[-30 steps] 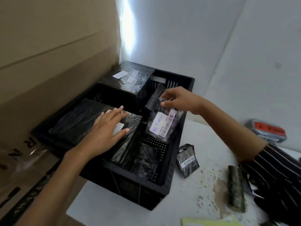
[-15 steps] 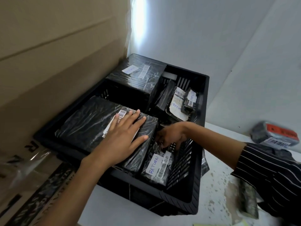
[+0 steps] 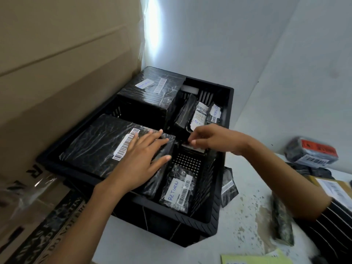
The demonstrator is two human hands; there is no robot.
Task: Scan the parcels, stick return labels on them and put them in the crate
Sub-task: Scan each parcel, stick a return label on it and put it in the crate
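Observation:
The black plastic crate [image 3: 162, 225] stands on the white table and holds several black-wrapped parcels. My left hand [image 3: 141, 161] lies flat, fingers spread, on a large flat parcel [image 3: 91, 147] with a barcode strip at the crate's front left. My right hand [image 3: 215, 140] hovers over the crate's middle and pinches the white-labelled edge of a thin parcel [image 3: 190, 148] standing there. A small parcel [image 3: 177, 191] marked RETURN lies at the crate's front right. A big labelled box [image 3: 152, 96] fills the back left, and small labelled parcels [image 3: 202, 113] lean at the back right.
A tall cardboard box [image 3: 57, 73] presses against the crate's left side. On the table to the right are a small parcel [image 3: 228, 187] leaning on the crate, a narrow dark parcel [image 3: 282, 223], a grey parcel with a red label [image 3: 312, 151], a brown envelope [image 3: 331, 187] and yellow paper [image 3: 255, 259].
My right hand lowered the small RETURN parcel into the crate's front right, let go, then rose to the middle and pinched another parcel's edge. My left hand stayed on the large parcel.

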